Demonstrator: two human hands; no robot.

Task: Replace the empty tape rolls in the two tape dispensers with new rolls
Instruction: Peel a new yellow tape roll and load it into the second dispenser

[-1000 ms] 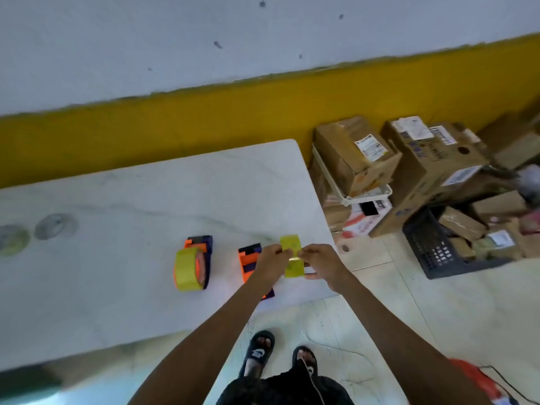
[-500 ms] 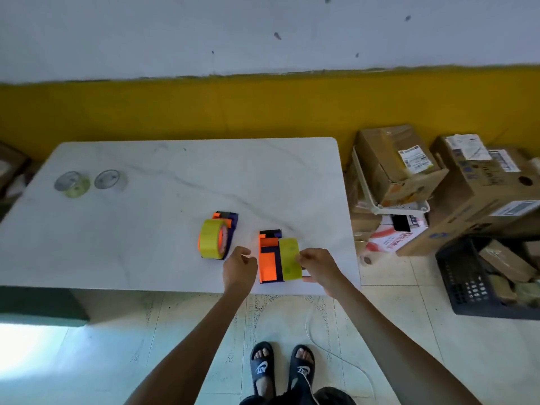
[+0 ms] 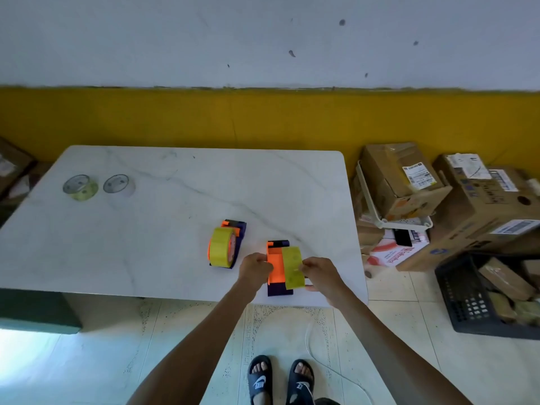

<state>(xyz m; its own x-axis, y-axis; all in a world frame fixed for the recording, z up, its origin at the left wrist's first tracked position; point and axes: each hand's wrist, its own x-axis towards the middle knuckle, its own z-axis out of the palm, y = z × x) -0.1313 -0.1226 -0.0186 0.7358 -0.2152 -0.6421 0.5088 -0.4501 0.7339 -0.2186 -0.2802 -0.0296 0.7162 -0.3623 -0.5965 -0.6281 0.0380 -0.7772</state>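
A white marble-patterned rectangular table point(image 3: 163, 217) with rounded corners fills the middle of the frame, set against a yellow-and-white wall. Near its upper left corner lie two flat, used-up tape rolls side by side: a yellowish roll point(image 3: 80, 187) and a clear roll point(image 3: 119, 185) just right of it. Near the lower middle stands an orange and dark blue tape dispenser point(image 3: 228, 244) loaded with a yellow roll. Just right of it, at the table's near edge, lies a second orange and dark blue dispenser point(image 3: 277, 270).
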